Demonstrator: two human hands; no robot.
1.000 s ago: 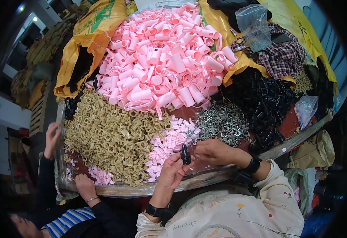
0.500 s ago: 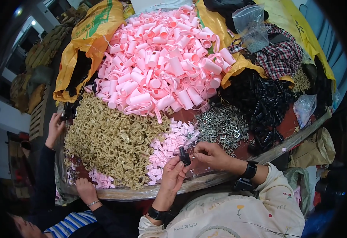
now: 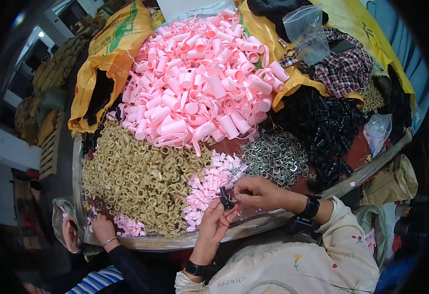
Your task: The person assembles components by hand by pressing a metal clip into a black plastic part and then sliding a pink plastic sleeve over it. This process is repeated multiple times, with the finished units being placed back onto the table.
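My left hand [image 3: 210,221] is closed around the lower end of a small black plastic part [image 3: 225,195], held upright above the table's near edge. My right hand [image 3: 259,194] pinches at the right side of that part, its fingertips on a small silvery metal piece whose shape is mostly hidden. Both hands hover just in front of a heap of small pale pink plastic pieces [image 3: 205,188]. Beyond my right hand lies a pile of metal loops [image 3: 276,158], and a mound of black plastic parts [image 3: 329,134] spreads to its right.
Tan plastic buckles [image 3: 136,176] cover the left of the table. Pink tubes [image 3: 190,83] are heaped at the back. Yellow sacks [image 3: 121,44] flank them, with a checked cloth [image 3: 344,66] at right. A co-worker's hands [image 3: 104,228] are at the left near corner.
My right hand has moved slightly left, up against the black part, bringing the metal piece to it. The co-worker's far hand has come down off the table's left edge towards a bag.
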